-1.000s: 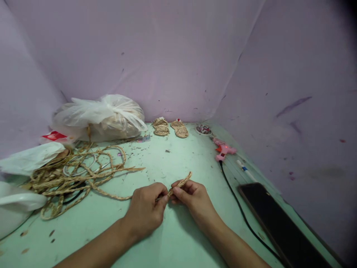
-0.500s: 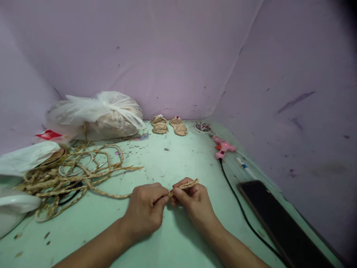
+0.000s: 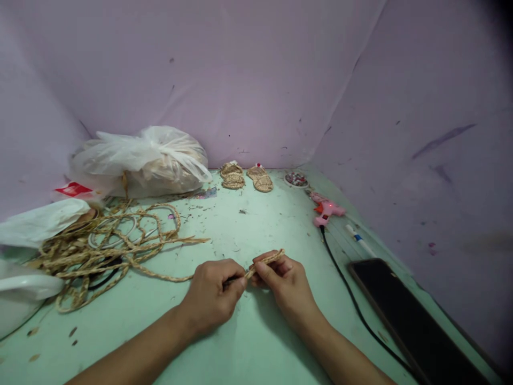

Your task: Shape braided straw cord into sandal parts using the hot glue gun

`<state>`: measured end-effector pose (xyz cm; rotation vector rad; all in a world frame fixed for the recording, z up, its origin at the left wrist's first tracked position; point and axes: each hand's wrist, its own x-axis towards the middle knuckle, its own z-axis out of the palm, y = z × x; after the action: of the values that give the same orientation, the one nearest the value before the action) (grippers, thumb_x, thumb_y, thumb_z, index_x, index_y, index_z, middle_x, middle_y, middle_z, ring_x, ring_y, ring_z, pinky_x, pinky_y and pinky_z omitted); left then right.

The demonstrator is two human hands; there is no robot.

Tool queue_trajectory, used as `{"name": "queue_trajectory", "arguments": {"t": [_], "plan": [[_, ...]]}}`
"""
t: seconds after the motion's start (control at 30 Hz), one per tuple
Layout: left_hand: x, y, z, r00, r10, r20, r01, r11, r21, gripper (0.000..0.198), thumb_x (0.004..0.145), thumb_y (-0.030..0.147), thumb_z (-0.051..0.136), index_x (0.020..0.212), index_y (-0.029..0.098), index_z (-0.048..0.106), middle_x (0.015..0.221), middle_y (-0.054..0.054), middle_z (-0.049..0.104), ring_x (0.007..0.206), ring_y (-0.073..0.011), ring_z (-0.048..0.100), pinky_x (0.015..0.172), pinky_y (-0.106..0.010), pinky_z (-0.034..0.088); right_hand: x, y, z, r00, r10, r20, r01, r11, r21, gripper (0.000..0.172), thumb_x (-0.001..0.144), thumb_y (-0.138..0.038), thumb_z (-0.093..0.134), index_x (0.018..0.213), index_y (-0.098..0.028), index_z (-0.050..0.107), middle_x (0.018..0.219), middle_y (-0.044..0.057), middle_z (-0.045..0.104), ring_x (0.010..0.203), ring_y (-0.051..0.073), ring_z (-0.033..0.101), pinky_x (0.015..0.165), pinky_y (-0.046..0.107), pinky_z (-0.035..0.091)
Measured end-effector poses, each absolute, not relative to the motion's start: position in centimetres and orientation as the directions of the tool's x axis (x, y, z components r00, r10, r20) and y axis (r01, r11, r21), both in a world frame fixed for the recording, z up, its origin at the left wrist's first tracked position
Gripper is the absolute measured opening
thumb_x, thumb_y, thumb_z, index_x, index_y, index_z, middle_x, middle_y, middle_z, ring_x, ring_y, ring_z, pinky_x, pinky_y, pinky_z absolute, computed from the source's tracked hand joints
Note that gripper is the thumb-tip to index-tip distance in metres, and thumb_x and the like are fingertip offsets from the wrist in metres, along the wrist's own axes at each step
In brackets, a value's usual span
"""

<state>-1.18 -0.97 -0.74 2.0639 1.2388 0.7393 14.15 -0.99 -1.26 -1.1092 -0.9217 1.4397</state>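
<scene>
**Pale green bench** (image 3: 248, 347), flecked with straw debris.
- **Left:** a loose coil of braided straw rope (image 3: 100, 246), with one strand trailing toward the near centre. A white bag (image 3: 40, 227) touches its far side, and a white bowl (image 3: 20, 283) sits at the near left edge.
- **Far left:** a tied plastic bag (image 3: 144, 160) (contents straw-coloured).
- **Far centre:** two small woven sandals (image 3: 261, 180) side by side, with a small dish (image 3: 296, 179) just to their right.
- **Right:** a pink glue gun (image 3: 326, 208) with a black cord (image 3: 352, 305) running nearward, a white pen (image 3: 360, 240), and a dark flat slab (image 3: 409, 315).
</scene>
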Motion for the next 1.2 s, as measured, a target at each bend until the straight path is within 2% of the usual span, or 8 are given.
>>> {"name": "queue_trajectory", "arguments": {"t": [0.13,0.37,0.63,0.77,0.87,1.03,1.2], "plan": [[-1.16,-1.03,-0.69,0.406,0.905,0.125,0.587,-0.363,0.723,0.032,0.084,0.029,0.037,0.060,0.016,0.054,0.057,0.001,0.052,0.055,-0.0105,0.046,0.054,-0.022,0.033,14.08,-1.20,-1.33,-0.021,0.993,-0.112,-0.243,-0.114,-0.963,0.021,0.063,-0.033,0.071,0.065,-0.014,0.061,0.057,0.000,0.061,0.052,0.011,0.057,0.054,0.025,0.047],[-0.99,-0.94,-1.01,0.421,0.901,0.104,0.661,-0.384,0.645,0.028,0.085,0.028,0.037,0.069,0.018,0.057,0.063,0.000,0.058,0.061,-0.0124,0.051,0.058,-0.023,0.035,14.09,-1.21,-1.50,-0.014,0.993,-0.116,-0.247,-0.116,-0.962,0.021,0.063,-0.033,0.071,0.067,-0.014,0.062,0.058,0.001,0.062,0.054,0.012,0.057,0.057,0.027,0.047],[-0.45,-1.47,-0.84,0.468,0.877,0.111,0.798,-0.473,0.374,0.026,0.089,0.026,0.025,0.075,0.019,0.046,0.068,-0.002,0.056,0.059,-0.0151,0.050,0.056,-0.027,0.033,14.12,-1.28,-0.97,0.027,0.991,-0.128,-0.234,-0.118,-0.965,0.022,0.061,-0.033,0.072,0.064,-0.014,0.061,0.054,0.000,0.060,0.049,0.010,0.053,0.051,0.025,0.043],[-0.31,-1.62,-0.93,0.480,0.868,0.129,0.815,-0.496,0.300,0.025,0.089,0.023,0.024,0.075,0.019,0.045,0.068,-0.002,0.055,0.060,-0.0164,0.049,0.057,-0.029,0.032,14.09,-1.30,-1.00,0.034,0.988,-0.148,-0.251,-0.135,-0.958,0.023,0.060,-0.033,0.073,0.064,-0.014,0.061,0.054,0.000,0.061,0.050,0.011,0.053,0.052,0.025,0.043],[-0.47,-1.70,-0.70,0.487,0.862,0.139,0.800,-0.505,0.324,0.026,0.089,0.024,0.025,0.072,0.019,0.045,0.067,-0.002,0.055,0.060,-0.0157,0.048,0.057,-0.028,0.032,14.12,-1.29,-1.09,0.033,0.990,-0.134,-0.227,-0.124,-0.966,0.022,0.061,-0.034,0.072,0.065,-0.014,0.061,0.054,0.000,0.061,0.049,0.010,0.052,0.051,0.025,0.042],[-0.86,-1.68,-0.17,0.483,0.861,0.161,0.740,-0.499,0.451,0.030,0.089,0.029,0.026,0.075,0.018,0.050,0.070,-0.002,0.057,0.062,-0.0149,0.050,0.059,-0.028,0.035,14.28,-1.29,-1.33,0.048,0.989,-0.137,-0.215,-0.124,-0.969,0.022,0.061,-0.034,0.073,0.066,-0.015,0.062,0.056,0.001,0.063,0.052,0.012,0.055,0.054,0.027,0.045],[-0.88,-1.56,-0.71,0.434,0.876,0.212,0.750,-0.481,0.453,0.024,0.085,0.028,0.039,0.070,0.018,0.054,0.066,-0.001,0.057,0.059,-0.0132,0.049,0.057,-0.025,0.034,14.33,-1.34,-1.39,0.042,0.988,-0.147,-0.227,-0.133,-0.965,0.023,0.061,-0.034,0.073,0.068,-0.015,0.062,0.059,0.002,0.064,0.056,0.013,0.058,0.058,0.028,0.047]]}}
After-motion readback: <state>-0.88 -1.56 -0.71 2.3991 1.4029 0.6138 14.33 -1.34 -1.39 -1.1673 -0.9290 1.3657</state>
